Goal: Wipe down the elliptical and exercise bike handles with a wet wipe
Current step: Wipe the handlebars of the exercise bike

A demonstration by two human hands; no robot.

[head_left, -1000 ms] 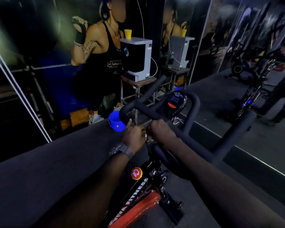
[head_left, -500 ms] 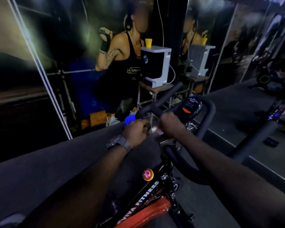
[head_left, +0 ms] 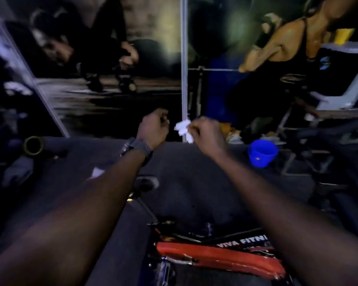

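Observation:
My right hand pinches a crumpled white wet wipe in mid air, above the dark floor. My left hand, with a watch on the wrist, is held just left of it with fingers curled and nothing in them. The two hands are a small gap apart. The exercise bike's red and black frame lies low in the view under my right forearm. Its handlebar shows only as a dark blurred bar at the far right, away from both hands.
A blue bucket stands on the floor to the right of my hands. Behind it is a metal stand with a grey box on top. A white vertical pole runs down the poster wall ahead. A dark tube end lies at the left.
The view has swung left and down. Both hands have come off the bike handlebar and now hang in front of the wall, with the wipe showing in the right hand.

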